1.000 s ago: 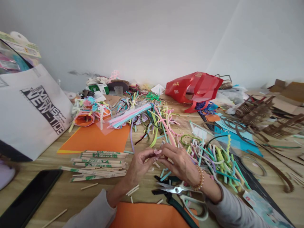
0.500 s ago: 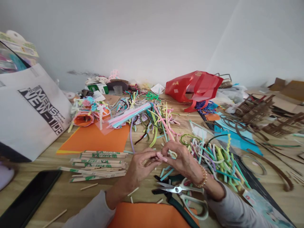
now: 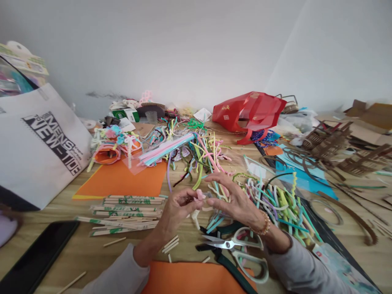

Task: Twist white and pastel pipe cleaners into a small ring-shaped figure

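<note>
My left hand (image 3: 177, 210) pinches a small pink fuzzy piece that looks like bent pipe cleaner (image 3: 199, 194) between thumb and fingertips. My right hand (image 3: 239, 201) is close by on the right, its fingers spread and the thumb apart from the index finger. A cream-coloured strip (image 3: 195, 219) hangs below the pink piece; what it is attached to is hidden. Scissors with pale handles (image 3: 228, 244) lie under my right wrist, across a dark-green-handled tool (image 3: 232, 272). An orange sheet (image 3: 180, 277) lies nearest me.
Loose pipe cleaners (image 3: 281, 204) are heaped at the right, with more (image 3: 211, 151) further back. Wrapped chopsticks (image 3: 128, 212) lie left of my hands, near a black phone (image 3: 39, 253). A white bag (image 3: 45, 143) and a red bag (image 3: 248, 110) stand behind.
My right hand has drawn away from the left fingertips and its fingers have opened. The pink piece now shows in my left hand, and the cream strip hangs in view.
</note>
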